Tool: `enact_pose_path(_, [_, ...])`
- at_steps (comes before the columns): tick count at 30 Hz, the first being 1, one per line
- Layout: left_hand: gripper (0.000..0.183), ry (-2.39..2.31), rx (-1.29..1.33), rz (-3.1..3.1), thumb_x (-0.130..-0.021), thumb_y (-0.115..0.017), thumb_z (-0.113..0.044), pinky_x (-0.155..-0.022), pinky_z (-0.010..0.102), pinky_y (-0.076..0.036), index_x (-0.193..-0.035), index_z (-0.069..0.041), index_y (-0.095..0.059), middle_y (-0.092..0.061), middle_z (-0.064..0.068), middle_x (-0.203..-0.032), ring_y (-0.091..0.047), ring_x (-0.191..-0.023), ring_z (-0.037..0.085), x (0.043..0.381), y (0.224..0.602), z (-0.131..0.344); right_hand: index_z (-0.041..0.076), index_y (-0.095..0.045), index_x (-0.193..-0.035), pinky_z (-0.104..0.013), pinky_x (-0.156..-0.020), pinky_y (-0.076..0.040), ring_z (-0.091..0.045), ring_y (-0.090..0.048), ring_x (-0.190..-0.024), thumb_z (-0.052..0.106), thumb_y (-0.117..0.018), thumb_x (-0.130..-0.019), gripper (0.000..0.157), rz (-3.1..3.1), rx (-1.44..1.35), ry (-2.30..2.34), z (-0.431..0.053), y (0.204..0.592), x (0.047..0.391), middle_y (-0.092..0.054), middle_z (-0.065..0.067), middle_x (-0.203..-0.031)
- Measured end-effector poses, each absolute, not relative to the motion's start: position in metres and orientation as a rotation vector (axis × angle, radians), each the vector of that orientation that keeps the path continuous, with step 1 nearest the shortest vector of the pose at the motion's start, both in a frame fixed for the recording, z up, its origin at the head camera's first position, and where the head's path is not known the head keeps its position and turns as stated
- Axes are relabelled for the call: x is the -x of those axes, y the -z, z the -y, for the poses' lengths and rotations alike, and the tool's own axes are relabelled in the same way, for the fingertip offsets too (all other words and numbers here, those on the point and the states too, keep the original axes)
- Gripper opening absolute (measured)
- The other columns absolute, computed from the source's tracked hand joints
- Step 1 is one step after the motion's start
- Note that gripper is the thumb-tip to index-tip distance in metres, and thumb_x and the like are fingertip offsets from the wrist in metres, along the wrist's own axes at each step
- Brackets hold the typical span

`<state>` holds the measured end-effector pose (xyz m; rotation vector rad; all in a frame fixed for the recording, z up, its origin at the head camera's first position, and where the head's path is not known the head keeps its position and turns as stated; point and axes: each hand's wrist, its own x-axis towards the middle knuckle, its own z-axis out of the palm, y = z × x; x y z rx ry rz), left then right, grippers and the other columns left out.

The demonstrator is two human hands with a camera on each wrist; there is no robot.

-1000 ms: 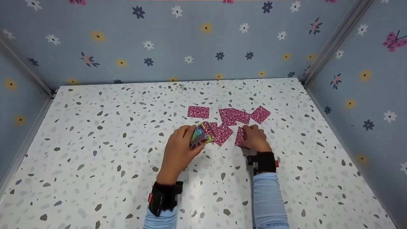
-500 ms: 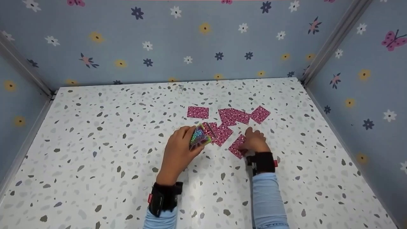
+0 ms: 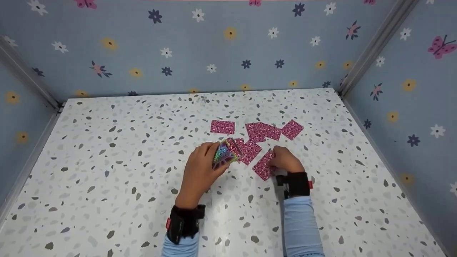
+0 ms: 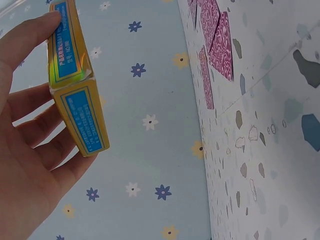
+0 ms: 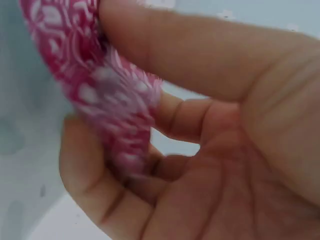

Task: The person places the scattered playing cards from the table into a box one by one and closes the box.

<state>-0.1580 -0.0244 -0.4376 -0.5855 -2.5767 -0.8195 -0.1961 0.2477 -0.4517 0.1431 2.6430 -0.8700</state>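
Observation:
My left hand (image 3: 201,164) grips a small card box (image 3: 224,155) with a shiny rainbow face. In the left wrist view the yellow-edged, blue-panelled sides of the box (image 4: 77,95) show between thumb and fingers. My right hand (image 3: 285,159) holds a pink patterned card (image 3: 263,166) low over the table, left of the palm. The right wrist view shows its thumb on the pink card (image 5: 100,90) and fingers curled behind it; blur hides whether there is more than one. Overlapping pink cards (image 3: 251,151) lie beside the box, partly behind it.
Farther back on the speckled white table (image 3: 117,171) lie a single pink card (image 3: 222,127), an overlapping pair of cards (image 3: 256,131) and a tilted card (image 3: 292,129). Blue flower-printed panels (image 3: 192,46) stand along the back and both sides.
The card in my right hand has turned and come out farther to the left and toward me, so more of its face shows. My left hand and the box stay put.

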Motion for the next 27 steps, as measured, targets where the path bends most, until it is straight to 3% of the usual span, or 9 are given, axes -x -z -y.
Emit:
enact_pose_path(3, [0.061,0.817,0.588,2.564,-0.075,-0.076,-0.037,-0.087,0.040,-0.048,-0.124,-0.005,-0.058,-0.058,0.011,-0.114,-0.058,-0.100,0.026,0.158,0.438,0.024,0.000,-0.051,-0.094,-0.030,-0.068,-0.042,-0.020,-0.049,-0.075,0.003,-0.056,-0.082,0.013,-2.673,-0.086,0.873,-0.247,0.444,0.195,-0.052,-0.008,-0.083])
enact_pose_path(7, [0.061,0.814,0.592,2.552,-0.075,-0.076,-0.037,-0.086,0.040,-0.049,-0.124,-0.006,-0.058,-0.058,0.011,-0.113,-0.058,-0.099,0.025,0.159,0.439,0.024,-0.001,-0.048,-0.123,-0.031,-0.071,-0.046,-0.021,-0.056,-0.075,0.001,-0.048,-0.088,0.035,-2.705,-0.061,0.907,-0.246,0.434,0.193,-0.059,-0.014,-0.091])
enact_pose_path(10, [0.061,0.817,0.594,2.554,-0.075,-0.076,-0.037,-0.086,0.040,-0.049,-0.124,-0.006,-0.058,-0.058,0.011,-0.113,-0.058,-0.099,0.026,0.159,0.439,0.025,0.004,-0.040,-0.137,-0.029,-0.064,-0.048,-0.021,-0.058,-0.068,-0.002,-0.044,-0.091,0.046,-2.735,-0.057,1.011,-0.246,0.426,0.190,-0.059,-0.017,-0.093])
enact_pose_path(15, [0.061,0.815,0.593,2.571,-0.075,-0.076,-0.037,-0.087,0.040,-0.048,-0.124,-0.006,-0.058,-0.058,0.011,-0.114,-0.057,-0.100,0.026,0.159,0.439,0.025,0.006,-0.045,-0.133,-0.028,-0.059,-0.052,-0.018,-0.058,-0.062,-0.004,-0.045,-0.092,0.042,-2.817,0.019,1.260,-0.243,0.410,0.183,-0.061,-0.020,-0.094])
enact_pose_path(22, [0.062,0.824,0.589,2.597,-0.075,-0.076,-0.036,-0.089,0.041,-0.048,-0.126,-0.006,-0.056,-0.058,0.010,-0.116,-0.057,-0.102,0.026,0.158,0.439,0.024,0.008,-0.049,-0.126,-0.029,-0.058,-0.055,-0.022,-0.063,-0.059,-0.002,-0.046,-0.093,0.035,-2.780,0.184,1.683,-0.232,0.386,0.171,-0.053,-0.014,-0.071])
enact_pose_path(27, [0.062,0.815,0.593,2.592,-0.075,-0.076,-0.036,-0.088,0.042,-0.048,-0.126,-0.006,-0.056,-0.058,0.011,-0.116,-0.057,-0.101,0.026,0.158,0.439,0.023,0.005,-0.048,-0.126,-0.036,-0.061,-0.056,-0.022,-0.062,-0.057,-0.003,-0.048,-0.092,0.035,-2.641,0.284,1.919,-0.216,0.380,0.166,-0.046,-0.010,-0.065])
